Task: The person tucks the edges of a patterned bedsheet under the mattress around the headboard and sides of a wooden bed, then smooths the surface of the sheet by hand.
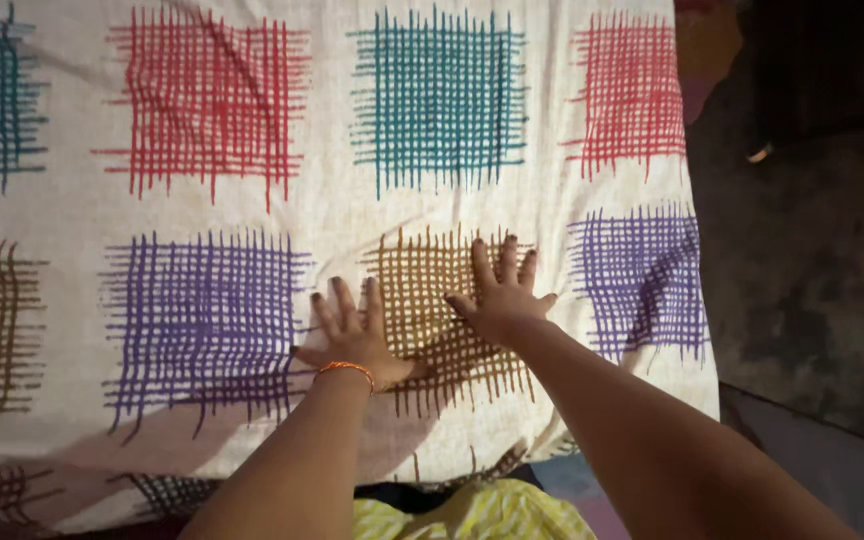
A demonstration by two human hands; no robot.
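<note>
A cream bedsheet [352, 215] printed with crosshatched squares in red, teal, purple and brown lies spread flat in front of me. My left hand [352, 335] rests palm down on it, fingers apart, at the left edge of a brown square [432, 270]. An orange thread band circles that wrist. My right hand [502, 290] lies flat too, fingers spread, on the same brown square a little farther up and to the right. Neither hand holds anything.
The sheet's right edge [697, 300] drops off to a dark floor [812, 250]. Its near edge [252, 495] hangs just in front of my body, where yellow patterned cloth [472, 515] shows. A reddish object [702, 40] sits at the top right corner.
</note>
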